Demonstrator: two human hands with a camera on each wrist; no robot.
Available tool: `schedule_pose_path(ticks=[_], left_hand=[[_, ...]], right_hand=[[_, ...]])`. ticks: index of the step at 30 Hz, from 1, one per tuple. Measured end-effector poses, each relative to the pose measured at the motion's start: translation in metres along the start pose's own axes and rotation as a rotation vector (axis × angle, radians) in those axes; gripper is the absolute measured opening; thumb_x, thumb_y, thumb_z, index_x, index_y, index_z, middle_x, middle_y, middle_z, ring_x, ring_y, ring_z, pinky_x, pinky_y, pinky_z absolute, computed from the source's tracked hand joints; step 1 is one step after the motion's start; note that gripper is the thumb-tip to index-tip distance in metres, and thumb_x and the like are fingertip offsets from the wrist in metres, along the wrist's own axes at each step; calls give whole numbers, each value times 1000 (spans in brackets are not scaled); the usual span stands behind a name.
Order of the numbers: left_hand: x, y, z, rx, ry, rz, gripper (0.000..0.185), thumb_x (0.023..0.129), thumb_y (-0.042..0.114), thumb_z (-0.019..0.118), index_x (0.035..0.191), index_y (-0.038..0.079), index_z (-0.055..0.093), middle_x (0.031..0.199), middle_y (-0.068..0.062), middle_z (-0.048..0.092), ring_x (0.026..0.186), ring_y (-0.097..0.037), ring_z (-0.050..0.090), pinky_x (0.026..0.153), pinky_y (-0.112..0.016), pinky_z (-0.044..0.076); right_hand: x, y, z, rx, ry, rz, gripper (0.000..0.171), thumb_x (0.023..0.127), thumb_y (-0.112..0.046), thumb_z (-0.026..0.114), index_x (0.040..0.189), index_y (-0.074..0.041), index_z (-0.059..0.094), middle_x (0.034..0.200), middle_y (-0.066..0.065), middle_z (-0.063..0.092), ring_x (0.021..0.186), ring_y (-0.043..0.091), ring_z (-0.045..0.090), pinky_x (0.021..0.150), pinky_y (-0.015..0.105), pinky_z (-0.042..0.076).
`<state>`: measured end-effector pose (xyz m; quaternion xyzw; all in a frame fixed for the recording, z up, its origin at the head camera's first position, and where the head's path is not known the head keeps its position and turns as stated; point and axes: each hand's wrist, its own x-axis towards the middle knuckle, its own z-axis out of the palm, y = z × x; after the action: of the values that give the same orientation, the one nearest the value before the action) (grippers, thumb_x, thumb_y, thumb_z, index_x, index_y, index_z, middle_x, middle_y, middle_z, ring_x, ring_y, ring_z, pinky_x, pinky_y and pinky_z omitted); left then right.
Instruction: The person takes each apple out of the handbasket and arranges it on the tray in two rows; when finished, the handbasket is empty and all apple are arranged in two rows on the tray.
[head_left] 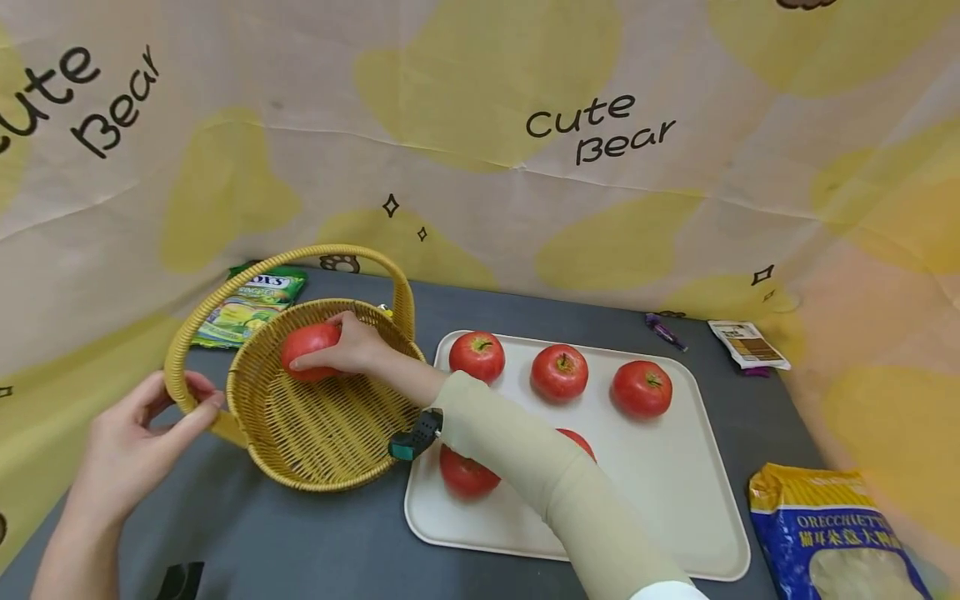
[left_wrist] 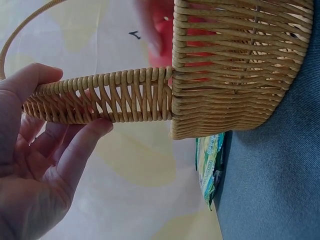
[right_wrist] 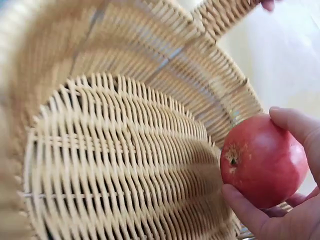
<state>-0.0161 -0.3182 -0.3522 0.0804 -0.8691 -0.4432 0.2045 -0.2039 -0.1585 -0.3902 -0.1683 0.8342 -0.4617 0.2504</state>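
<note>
My right hand [head_left: 351, 343] reaches into a yellow wicker basket [head_left: 330, 442] and grips a red apple [head_left: 306, 348] near the back left of its inside. In the right wrist view, thumb and fingers wrap the apple [right_wrist: 262, 160], its brownish blossom end showing. On the basket's left side, my left hand [head_left: 135, 437] pinches the base of the tall arched handle [head_left: 177, 358]. The left wrist view has thumb and fingers on both edges of the woven handle [left_wrist: 120, 95]. Woven basket bottom [right_wrist: 110, 165] shows beside the held apple.
Right of the basket lies a white tray [head_left: 660, 500] with several red apples [head_left: 559, 372], some partly behind my right forearm. A green snack bag [head_left: 255, 304] is behind the basket. Farther right are a purple wrapped candy [head_left: 664, 331], a small packet [head_left: 748, 344] and an orecchiette bag [head_left: 840, 533].
</note>
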Motion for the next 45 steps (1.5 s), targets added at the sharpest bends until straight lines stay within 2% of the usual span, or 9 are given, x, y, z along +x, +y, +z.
schedule_pose_path(ticks=[5,10,15,20,28,33,40,45], left_hand=[[2,1,0,-3,10,-3,21,86,4,74,104,5,63,92,14,63,93,4,55,61,-8,49],[3,1,1,0,14,3,21,86,4,74,103,5,63,92,15,63,94,5,55,63,-7,48],[1,-1,0,12,7,-12,20,87,7,73,104,6,63,93,14,63,95,5,54,65,-6,46],[0,-2,4,-4,12,-28,22,87,7,73,106,3,62,94,11,62,95,3,54,66,-5,46],[2,-2,6,-38,32,-42,21,86,3,73,104,3,63,93,13,62,92,3,55,64,-5,47],[1,-4,5,-21,53,-57,21,85,4,74,103,3,63,92,15,62,90,5,55,63,-4,46],[1,-4,5,-13,61,-79,21,85,4,75,103,4,65,92,18,62,89,7,55,61,-5,47],[3,-4,6,-22,61,-93,20,85,4,75,102,5,65,91,19,63,90,7,55,60,-5,47]], right_hand=[[-22,-3,-15,-28,-59,-81,74,71,-40,86,130,-17,47,116,0,55,97,13,55,68,24,54],[-52,8,-32,-10,-79,-144,72,71,-42,85,128,-21,47,114,-5,54,97,9,54,75,25,51],[-91,24,-54,47,-104,-181,68,72,-42,84,128,-28,47,113,-10,54,98,5,55,79,25,51],[-128,41,-86,123,-110,-156,65,75,-39,82,129,-32,46,116,-10,56,106,11,55,79,29,53],[-171,77,-137,248,-16,-66,65,80,-27,80,134,-23,43,125,1,55,115,21,53,86,38,54],[-192,102,-157,259,74,2,68,81,-25,79,138,-19,41,131,3,53,119,24,52,90,41,52],[-225,132,-184,243,177,36,77,80,-22,78,143,-16,34,139,12,43,127,34,43,88,46,54],[-248,157,-200,157,285,69,83,78,-22,80,145,-12,32,140,15,40,127,38,41,88,46,54]])
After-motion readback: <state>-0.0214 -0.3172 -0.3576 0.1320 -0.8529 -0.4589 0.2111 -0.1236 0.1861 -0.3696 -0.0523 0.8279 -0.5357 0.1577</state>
